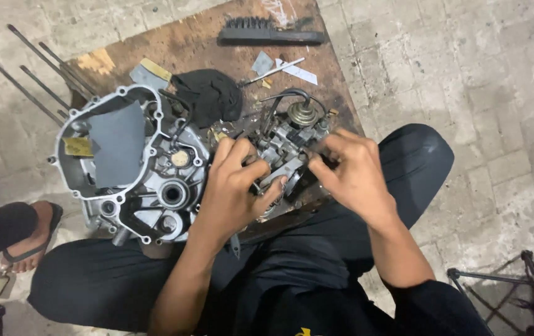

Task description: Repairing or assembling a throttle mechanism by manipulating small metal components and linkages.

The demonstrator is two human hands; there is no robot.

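While both hands clamp their fingers on the carburetor (289, 155) near the wooden board's (186, 37) front edge, the left hand (236, 186) should hold steady and the right hand (351, 171) work gently.

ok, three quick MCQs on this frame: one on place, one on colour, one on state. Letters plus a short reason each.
1. Where is the brush?
A. far edge of the wooden board
B. on the person's lap
C. inside the engine case

2. What colour is the cloth behind the engine case?
A. white
B. black
C. red

3. What are the hands doing?
A. resting apart on the floor
B. both gripping the carburetor
C. holding the brush

A: the brush lies at the board's far edge.
B: the cloth is black.
B: left hand and right hand both close on the carburetor.
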